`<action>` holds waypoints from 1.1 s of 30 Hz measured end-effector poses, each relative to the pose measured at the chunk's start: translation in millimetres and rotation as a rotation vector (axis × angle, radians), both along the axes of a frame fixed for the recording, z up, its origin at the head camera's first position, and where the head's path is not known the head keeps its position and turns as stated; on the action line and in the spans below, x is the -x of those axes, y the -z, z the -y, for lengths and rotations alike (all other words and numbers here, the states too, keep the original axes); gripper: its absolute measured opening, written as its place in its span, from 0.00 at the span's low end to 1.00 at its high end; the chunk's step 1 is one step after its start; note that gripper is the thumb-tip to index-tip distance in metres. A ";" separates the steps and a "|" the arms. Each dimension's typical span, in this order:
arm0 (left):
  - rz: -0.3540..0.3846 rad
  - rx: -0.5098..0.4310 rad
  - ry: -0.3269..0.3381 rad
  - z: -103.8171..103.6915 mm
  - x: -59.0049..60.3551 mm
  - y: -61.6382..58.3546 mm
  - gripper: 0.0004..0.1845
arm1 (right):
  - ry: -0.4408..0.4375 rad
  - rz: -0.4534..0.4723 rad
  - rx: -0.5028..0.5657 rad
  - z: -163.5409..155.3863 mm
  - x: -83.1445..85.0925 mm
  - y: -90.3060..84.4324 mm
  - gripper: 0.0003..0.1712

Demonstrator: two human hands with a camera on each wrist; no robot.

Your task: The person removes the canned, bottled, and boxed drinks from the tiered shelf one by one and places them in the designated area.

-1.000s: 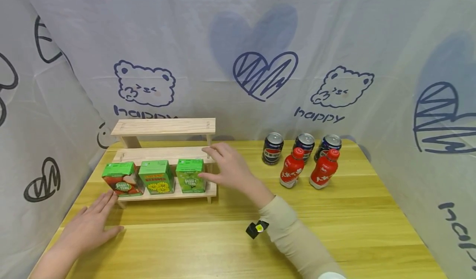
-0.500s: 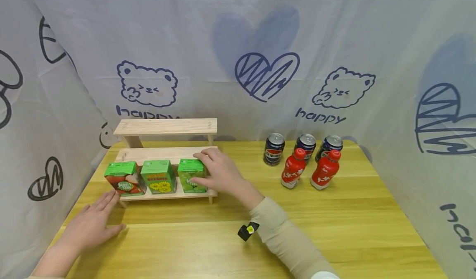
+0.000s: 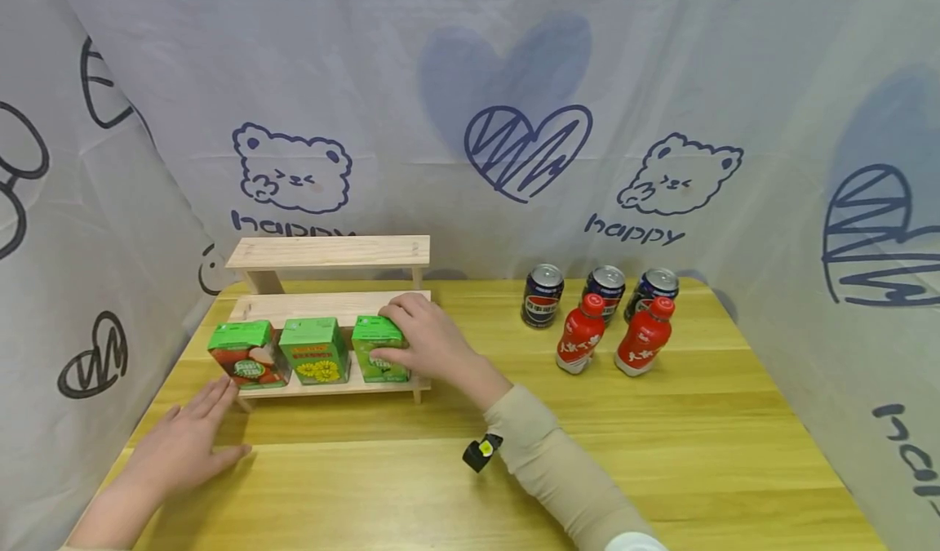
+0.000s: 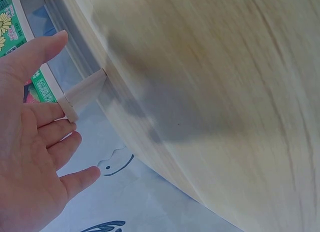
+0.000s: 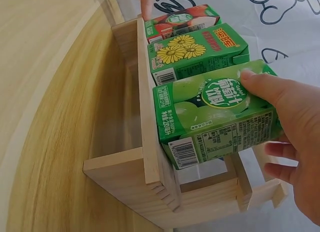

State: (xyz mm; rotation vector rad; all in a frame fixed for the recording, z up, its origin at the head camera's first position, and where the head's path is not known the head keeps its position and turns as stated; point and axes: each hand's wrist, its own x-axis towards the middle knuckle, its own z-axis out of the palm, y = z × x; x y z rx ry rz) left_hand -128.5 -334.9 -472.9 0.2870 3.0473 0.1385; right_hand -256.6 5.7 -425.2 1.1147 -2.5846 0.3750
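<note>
A small three-tier wooden shelf (image 3: 330, 251) stands at the table's left. On its lowest tier are a red-fronted apple juice box (image 3: 250, 364), a green drink box with yellow flowers (image 3: 314, 352) and a green grape juice box (image 3: 370, 357). My right hand (image 3: 435, 345) grips the grape juice box at its upper right, thumb on the front and fingers behind, partly hidden. In the right wrist view that box sits on the tier's front edge. My left hand (image 3: 182, 446) lies with fingers extended, fingertips at the shelf's left front corner, just below the apple box.
Several drinks stand right of the shelf: dark blue cola cans (image 3: 543, 296) in a row at the back, and two red bottles (image 3: 580, 335) in front of them. A printed cloth (image 3: 396, 69) hangs behind and beside the wooden table (image 3: 411, 494).
My right hand has moved left from the shelf's right end and closed on the grape juice box. The left hand and the boxes hold their places.
</note>
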 end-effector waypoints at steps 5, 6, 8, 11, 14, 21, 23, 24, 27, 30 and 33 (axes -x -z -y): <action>-0.002 -0.008 -0.006 -0.6 -0.8 0.4 0.55 | -0.023 -0.029 -0.011 0.4 0.7 0.1 0.33; -0.004 -0.010 -0.007 -0.6 -1.0 0.8 0.55 | -0.029 -0.031 -0.011 0.5 0.7 0.0 0.33; -0.008 -0.012 -0.007 -0.7 -1.1 1.6 0.55 | -0.035 -0.036 -0.015 0.4 0.4 0.2 0.33; -0.009 -0.015 -0.010 -0.5 -1.4 2.8 0.55 | -0.050 -0.048 -0.015 -0.7 -0.7 0.3 0.32; -0.004 -0.018 -0.013 -0.3 -1.5 3.7 0.55 | -0.070 -0.076 -0.011 -2.4 -2.2 0.6 0.32; 0.007 -0.015 -0.015 -0.2 -2.2 4.3 0.55 | -0.109 -0.130 0.049 -9.5 -5.2 -3.3 0.31; 0.008 -0.015 -0.014 0.3 -2.2 4.3 0.55 | -0.114 -0.141 0.056 -12.6 -6.1 -5.7 0.31; 0.009 -0.017 -0.015 0.5 -2.1 4.3 0.56 | -0.117 -0.146 0.058 -14.4 -6.5 -6.9 0.31; 0.009 -0.013 -0.014 1.1 -1.4 4.0 0.56 | -0.126 -0.160 0.059 -21.3 -7.7 -10.3 0.31; 0.011 -0.010 -0.014 1.4 -0.3 3.7 0.56 | -0.133 -0.184 0.061 -30.1 -8.9 -12.4 0.31; 0.013 -0.011 -0.014 1.0 0.2 3.6 0.55 | -0.142 -0.210 0.071 -40.5 -10.7 -13.3 0.31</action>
